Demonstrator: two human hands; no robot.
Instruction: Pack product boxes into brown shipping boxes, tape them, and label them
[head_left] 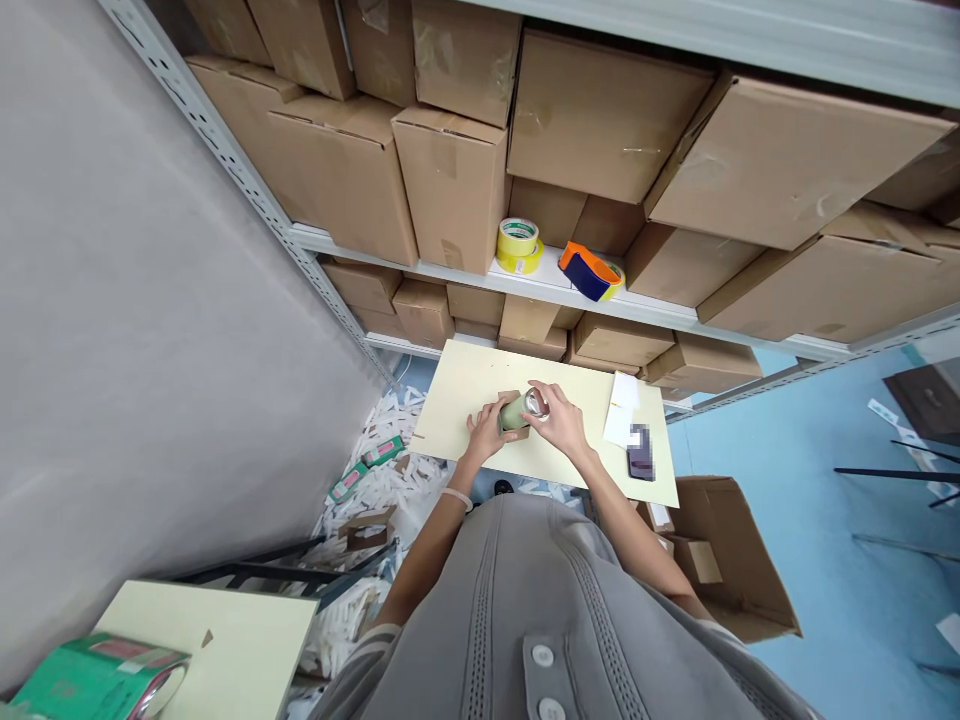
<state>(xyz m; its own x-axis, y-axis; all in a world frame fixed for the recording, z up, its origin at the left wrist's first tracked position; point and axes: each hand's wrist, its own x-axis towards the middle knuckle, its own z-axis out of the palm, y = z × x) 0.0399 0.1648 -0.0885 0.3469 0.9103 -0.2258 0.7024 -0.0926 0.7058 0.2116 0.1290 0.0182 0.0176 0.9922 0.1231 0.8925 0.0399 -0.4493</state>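
Observation:
Over the pale yellow table (pixel 450 400), I hold a light green cylindrical container (pixel 513 414) with a shiny silver end (pixel 535 403); it looks like a cup or bottle. My left hand (pixel 486 434) is closed around its left side, together with a small brown cardboard box (pixel 517 436) whose edges show above and below the container. Fingers of my right hand (pixel 562 422) grip the silver end from the right. Whether the container sits inside the box or against it, I cannot tell. White papers (pixel 622 408) and a dark phone (pixel 640 455) lie to the right.
Shelves ahead hold many cardboard boxes (pixel 450 190), tape rolls (pixel 518 245) and an orange and navy band (pixel 589 271). Paper strips (pixel 375 440) and green packages (pixel 384 450) litter the left floor. An open carton (pixel 757 560) stands right. A second table (pixel 247 640) is lower left.

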